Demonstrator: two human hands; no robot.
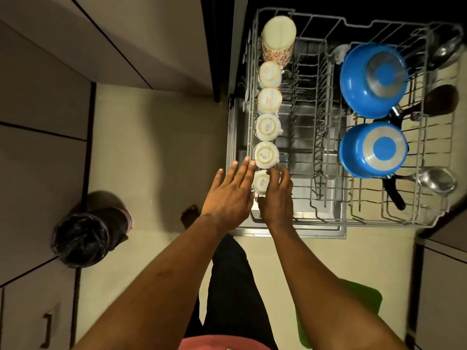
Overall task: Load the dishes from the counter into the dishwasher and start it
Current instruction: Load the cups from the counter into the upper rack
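— Cups in the rack (379, 221), how do they stand?
— Bottoms up, in single file down its left edge. A row of cups (267, 127) runs from the tall flowered mug (278, 37) at the far end toward the person. The nearest cup (260, 183) closes the line at the front left corner.
— Which hand has it?
— The right hand (276, 200). Its fingers (275, 174) curl over the far side of the nearest cup and grasp it. That cup is upside down like the others and in line with them.
— And the left hand (230, 195)?
— Released: fingers straight and spread, palm down, over the rack's left rim just beside that cup. It holds nothing. Whether it touches the wire I cannot tell.
— What else is loaded?
— Two blue pans on the right side, both inverted: the larger pan (371, 79) farther back, the smaller pan (372, 150) nearer, their black handles pointing toward the front. A steel ladle (437, 180) lies just beside the smaller pan, a wooden spoon (441, 99) sits near the larger one, and another steel spoon (447, 46) lies in the far right corner.
— Where does the rack sit?
— Drawn out over the dishwasher's open door (328, 231). On the floor (151, 137) to the left, well apart, stands a bin (83, 238) with a black liner.
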